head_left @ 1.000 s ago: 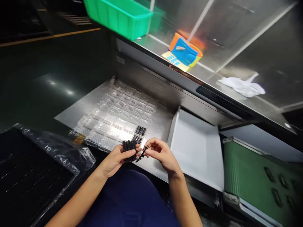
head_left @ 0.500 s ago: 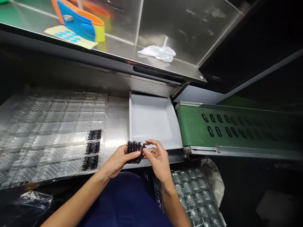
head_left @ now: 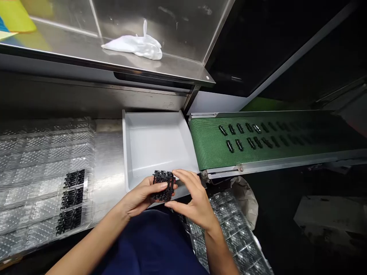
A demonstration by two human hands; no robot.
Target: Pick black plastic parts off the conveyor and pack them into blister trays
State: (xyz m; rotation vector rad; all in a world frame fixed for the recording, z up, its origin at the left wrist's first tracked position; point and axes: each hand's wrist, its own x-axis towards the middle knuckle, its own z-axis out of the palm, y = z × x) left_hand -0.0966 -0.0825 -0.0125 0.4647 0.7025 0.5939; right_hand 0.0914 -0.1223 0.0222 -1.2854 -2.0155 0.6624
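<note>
My left hand (head_left: 145,194) is closed round a row of small black plastic parts (head_left: 162,187), set side by side, with its thumb across their front. At the right end of that row is my right hand (head_left: 193,198), its index finger at the top and its thumb at the bottom of the end part. Both hands are above the front edge of a white tray (head_left: 133,162). Similar black parts (head_left: 71,198) fill several pockets of a clear plastic blister tray (head_left: 37,194) on the left.
A green conveyor belt (head_left: 208,152) on the right carries two rows of black parts (head_left: 239,145). Overhead, a metal shelf (head_left: 180,68) holds a crumpled white glove-like item (head_left: 137,46). More clear blister trays (head_left: 241,233) and a pale bag (head_left: 246,202) are below the belt.
The view has swung right. My right hand has gone from pinching at the end of the row to spanning the end part from top to bottom. The left hand keeps its hold.
</note>
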